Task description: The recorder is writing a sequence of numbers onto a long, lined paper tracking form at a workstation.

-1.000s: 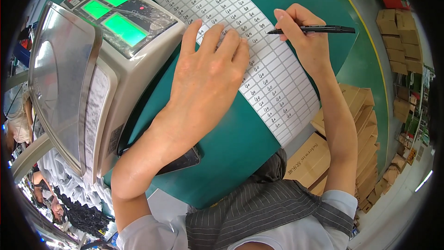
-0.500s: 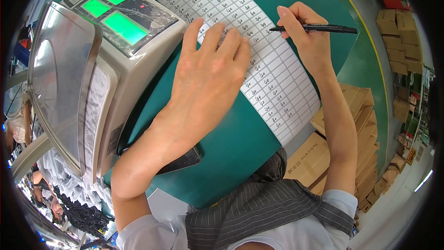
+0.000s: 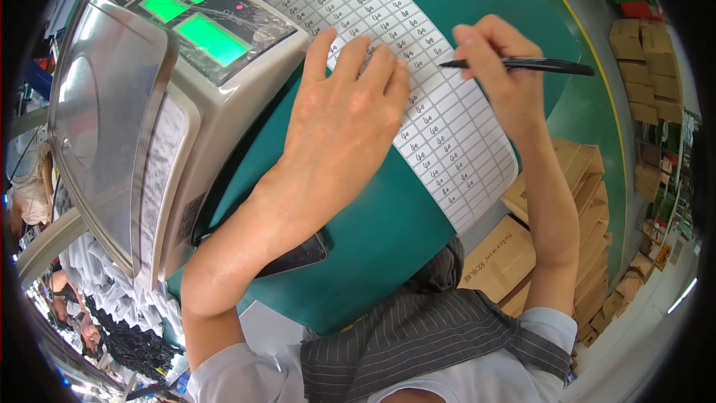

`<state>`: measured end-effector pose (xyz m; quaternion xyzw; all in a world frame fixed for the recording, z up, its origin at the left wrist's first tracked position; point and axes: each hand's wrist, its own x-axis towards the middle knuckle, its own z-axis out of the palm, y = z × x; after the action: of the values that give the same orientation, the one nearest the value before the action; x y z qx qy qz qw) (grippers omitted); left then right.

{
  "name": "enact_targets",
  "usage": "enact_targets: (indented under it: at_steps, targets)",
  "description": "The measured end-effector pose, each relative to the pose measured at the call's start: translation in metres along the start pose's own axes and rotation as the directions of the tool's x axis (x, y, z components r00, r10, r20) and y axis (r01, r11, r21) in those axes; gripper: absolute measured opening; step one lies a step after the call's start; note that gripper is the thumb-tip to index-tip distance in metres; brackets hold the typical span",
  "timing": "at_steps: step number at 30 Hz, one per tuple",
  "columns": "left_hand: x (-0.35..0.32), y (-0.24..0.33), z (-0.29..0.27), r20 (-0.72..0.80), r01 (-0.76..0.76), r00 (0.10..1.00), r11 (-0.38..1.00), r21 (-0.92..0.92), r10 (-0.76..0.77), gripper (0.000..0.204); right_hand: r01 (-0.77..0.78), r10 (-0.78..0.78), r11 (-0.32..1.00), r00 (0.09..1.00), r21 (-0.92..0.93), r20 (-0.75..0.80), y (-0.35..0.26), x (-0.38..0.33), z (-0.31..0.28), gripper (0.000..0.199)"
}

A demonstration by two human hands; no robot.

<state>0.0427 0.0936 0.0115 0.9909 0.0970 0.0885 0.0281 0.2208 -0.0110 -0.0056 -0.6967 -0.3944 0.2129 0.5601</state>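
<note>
Left hand (image 3: 339, 123) lying open, flat, pinning sheet (image 3: 440, 112); right hand (image 3: 500, 75) gripping pen (image 3: 522, 66). Risk: sheet slipping, smudging entries.

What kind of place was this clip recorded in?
Probably a factory or warehouse packing area. A digital weighing scale stands on a green worktable, the right hand holds a pen over a gridded tally sheet, and flattened cardboard boxes are stacked on the floor.

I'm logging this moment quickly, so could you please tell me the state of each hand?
Left hand: open, flat on the paper sheet.
Right hand: closed on a black pen.
</note>
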Motion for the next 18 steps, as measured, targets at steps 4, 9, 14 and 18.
enact_targets:
  at_steps: [4,9,14,18]
  targets:
    - [0.0021,0.0020,-0.0015,0.008,0.002,1.000,1.000,-0.005,-0.002,0.038,-0.050,0.052,0.998,0.997,-0.043,0.048,0.0072,-0.0047,0.0090,0.025]
    - [0.0015,0.0002,-0.0022,0.018,0.006,1.000,1.000,-0.010,-0.006,0.038,-0.036,0.038,0.998,0.998,-0.057,0.047,0.0074,-0.0051,0.0143,0.026]
    - [0.0022,0.0012,-0.0006,0.012,0.002,1.000,1.000,-0.009,-0.002,0.039,-0.033,0.036,0.998,0.998,-0.058,0.048,0.0075,-0.0043,0.0129,0.026]
    - [0.0023,0.0012,-0.0010,0.016,0.008,1.000,1.000,-0.001,-0.008,0.039,-0.036,0.041,0.997,0.997,-0.069,0.071,0.0073,-0.0056,0.0135,0.025]
